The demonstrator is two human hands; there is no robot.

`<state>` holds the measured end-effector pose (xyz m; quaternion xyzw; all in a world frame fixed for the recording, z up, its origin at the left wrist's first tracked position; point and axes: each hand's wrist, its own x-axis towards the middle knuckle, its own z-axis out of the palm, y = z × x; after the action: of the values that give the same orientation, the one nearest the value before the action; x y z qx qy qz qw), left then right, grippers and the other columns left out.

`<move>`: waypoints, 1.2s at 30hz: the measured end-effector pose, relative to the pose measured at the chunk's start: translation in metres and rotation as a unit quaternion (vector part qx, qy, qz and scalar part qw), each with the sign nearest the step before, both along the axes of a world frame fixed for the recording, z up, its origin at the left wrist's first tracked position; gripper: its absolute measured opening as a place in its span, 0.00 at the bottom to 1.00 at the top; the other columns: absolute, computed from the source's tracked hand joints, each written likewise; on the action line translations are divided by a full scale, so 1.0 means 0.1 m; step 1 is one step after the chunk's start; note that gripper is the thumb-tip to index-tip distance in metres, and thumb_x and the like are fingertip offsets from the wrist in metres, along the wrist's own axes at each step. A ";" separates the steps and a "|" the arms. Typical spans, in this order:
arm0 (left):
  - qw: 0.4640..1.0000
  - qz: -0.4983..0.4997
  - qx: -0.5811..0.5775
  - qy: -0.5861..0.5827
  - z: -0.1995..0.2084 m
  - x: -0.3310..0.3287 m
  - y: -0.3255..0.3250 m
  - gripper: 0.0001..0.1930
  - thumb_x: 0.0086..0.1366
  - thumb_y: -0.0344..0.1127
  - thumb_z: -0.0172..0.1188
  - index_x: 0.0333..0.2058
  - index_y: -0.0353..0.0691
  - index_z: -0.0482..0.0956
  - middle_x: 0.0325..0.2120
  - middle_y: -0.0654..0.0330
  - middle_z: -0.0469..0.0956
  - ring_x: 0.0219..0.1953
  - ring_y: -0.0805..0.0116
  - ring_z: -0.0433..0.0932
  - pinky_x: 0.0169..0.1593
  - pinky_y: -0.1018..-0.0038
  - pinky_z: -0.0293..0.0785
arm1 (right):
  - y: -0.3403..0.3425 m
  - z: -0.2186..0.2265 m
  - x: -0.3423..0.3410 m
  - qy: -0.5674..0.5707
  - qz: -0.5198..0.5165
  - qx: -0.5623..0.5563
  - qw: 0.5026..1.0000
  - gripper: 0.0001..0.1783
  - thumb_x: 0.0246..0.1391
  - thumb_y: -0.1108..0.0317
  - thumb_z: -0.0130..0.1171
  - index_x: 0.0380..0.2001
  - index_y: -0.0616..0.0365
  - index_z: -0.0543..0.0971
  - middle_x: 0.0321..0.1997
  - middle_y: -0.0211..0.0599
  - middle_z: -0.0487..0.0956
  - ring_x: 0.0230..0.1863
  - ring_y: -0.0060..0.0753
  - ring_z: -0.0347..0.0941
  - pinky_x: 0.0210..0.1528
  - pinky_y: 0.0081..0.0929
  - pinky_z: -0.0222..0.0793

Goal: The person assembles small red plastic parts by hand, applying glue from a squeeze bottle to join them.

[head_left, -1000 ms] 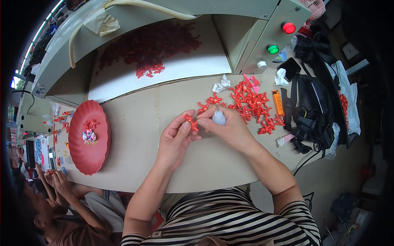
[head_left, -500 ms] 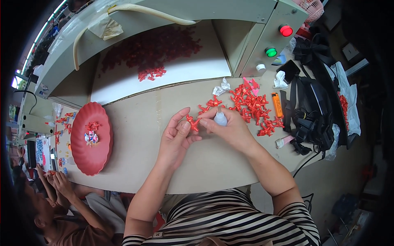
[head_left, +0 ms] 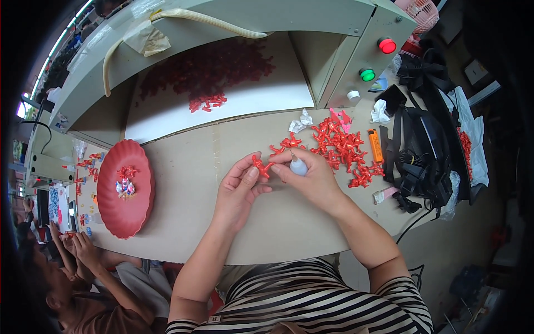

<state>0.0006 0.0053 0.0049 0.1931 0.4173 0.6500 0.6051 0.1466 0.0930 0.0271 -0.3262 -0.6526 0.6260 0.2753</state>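
Observation:
Between the thumb and fingers of my left hand is a small glossy red plastic figurine with limbs sticking out. My right hand is closed round a small pale squeeze bottle, whose thin tip points up and away from me. The right thumb and forefinger also meet at the figurine's right side; whether they pinch a part of it I cannot tell. Just beyond the right hand lies a loose pile of similar red figurines on the tabletop.
A scalloped red dish with a few small pieces stands at left. Ahead, a grey booth holds many red parts on a white sheet. An orange lighter-like item, crumpled tissue and a black bag are at right. A co-worker sits at lower left.
The squeeze bottle's tip has tilted slightly to the left in my right hand. The figurine has turned a little between my fingers, and both hands stay in nearly the same place.

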 end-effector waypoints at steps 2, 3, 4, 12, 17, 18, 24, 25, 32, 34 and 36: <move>1.000 0.007 -0.005 0.017 0.03 0.01 0.00 0.17 0.62 0.32 0.50 0.50 0.37 0.66 0.37 0.63 0.73 0.36 0.76 0.72 0.38 0.76 0.73 | 0.00 -0.02 -0.01 -0.009 -0.001 0.034 0.999 0.09 0.48 0.70 0.57 0.34 0.61 0.77 0.30 0.32 0.76 0.32 0.19 0.71 0.36 0.19 0.67; 1.000 0.007 -0.005 0.016 0.03 0.01 0.00 0.17 0.62 0.32 0.50 0.50 0.37 0.66 0.37 0.63 0.73 0.36 0.76 0.72 0.38 0.76 0.73 | 0.00 -0.02 -0.01 -0.009 -0.001 0.034 0.999 0.09 0.48 0.70 0.57 0.34 0.61 0.77 0.30 0.32 0.76 0.32 0.19 0.71 0.36 0.19 0.67; 1.000 0.008 -0.004 0.021 0.04 0.00 0.00 0.17 0.62 0.31 0.50 0.50 0.38 0.66 0.38 0.63 0.73 0.36 0.76 0.72 0.38 0.76 0.73 | 0.00 -0.01 -0.01 -0.005 -0.004 0.029 1.000 0.10 0.48 0.70 0.57 0.34 0.61 0.77 0.30 0.33 0.76 0.32 0.20 0.71 0.36 0.19 0.66; 1.000 0.005 -0.002 0.031 0.03 0.00 -0.01 0.18 0.62 0.31 0.51 0.52 0.40 0.66 0.38 0.63 0.73 0.36 0.76 0.71 0.36 0.77 0.71 | 0.01 -0.07 -0.01 -0.009 0.001 0.092 0.996 0.09 0.50 0.72 0.56 0.36 0.60 0.77 0.31 0.27 0.75 0.29 0.14 0.68 0.30 0.14 0.66; 0.999 -0.005 0.010 0.048 -0.02 -0.03 -0.03 0.18 0.62 0.32 0.50 0.52 0.42 0.66 0.35 0.64 0.73 0.32 0.77 0.69 0.33 0.78 0.70 | 0.03 -0.07 -0.01 0.014 -0.019 0.220 0.975 0.08 0.47 0.76 0.57 0.34 0.60 0.77 0.30 0.32 0.75 0.28 0.18 0.69 0.28 0.15 0.66; 0.999 -0.005 0.010 0.048 -0.01 -0.04 -0.03 0.18 0.62 0.32 0.50 0.52 0.42 0.66 0.35 0.64 0.73 0.32 0.77 0.69 0.33 0.78 0.70 | 0.03 -0.08 -0.01 0.014 -0.020 0.220 0.975 0.08 0.47 0.76 0.57 0.34 0.60 0.77 0.30 0.32 0.75 0.28 0.18 0.69 0.28 0.15 0.66; 0.998 -0.036 0.024 -0.048 0.04 -0.05 -0.01 0.15 0.65 0.38 0.46 0.49 0.41 0.68 0.34 0.63 0.73 0.30 0.77 0.70 0.32 0.77 0.70 | 0.04 -0.08 0.01 0.023 -0.016 0.319 0.947 0.13 0.41 0.81 0.58 0.34 0.59 0.78 0.32 0.36 0.76 0.32 0.27 0.72 0.32 0.20 0.69; 0.997 -0.032 0.018 -0.061 0.04 -0.04 0.00 0.13 0.64 0.37 0.47 0.46 0.41 0.69 0.34 0.63 0.73 0.30 0.76 0.70 0.32 0.77 0.71 | 0.03 -0.07 0.01 0.027 -0.009 0.322 0.946 0.14 0.40 0.81 0.58 0.34 0.58 0.78 0.32 0.36 0.76 0.33 0.29 0.73 0.33 0.21 0.69; 0.999 -0.015 0.023 -0.043 -0.10 -0.08 -0.01 0.09 0.62 0.31 0.50 0.42 0.42 0.68 0.34 0.63 0.73 0.32 0.77 0.72 0.34 0.77 0.73 | 0.02 -0.07 -0.01 0.011 -0.008 0.241 0.970 0.12 0.44 0.79 0.57 0.35 0.59 0.77 0.33 0.35 0.76 0.33 0.25 0.72 0.34 0.20 0.68; 0.999 -0.007 0.025 -0.047 -0.12 -0.09 -0.01 0.10 0.62 0.31 0.50 0.43 0.41 0.67 0.34 0.63 0.73 0.32 0.77 0.72 0.35 0.77 0.73 | 0.03 -0.06 -0.02 0.014 -0.013 0.231 0.973 0.10 0.44 0.78 0.58 0.34 0.59 0.77 0.33 0.34 0.76 0.32 0.24 0.72 0.33 0.19 0.68; 0.998 0.001 0.027 -0.050 -0.10 -0.09 0.00 0.11 0.62 0.30 0.50 0.44 0.41 0.67 0.35 0.63 0.73 0.33 0.77 0.72 0.35 0.78 0.74 | 0.03 -0.06 -0.02 0.018 -0.019 0.220 0.975 0.09 0.45 0.77 0.58 0.34 0.60 0.77 0.33 0.34 0.76 0.32 0.23 0.72 0.33 0.18 0.67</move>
<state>-0.0080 0.0053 -0.0050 0.1765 0.3686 0.6705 0.6192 0.1445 0.0963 0.0211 -0.2588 -0.7631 0.4674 0.3637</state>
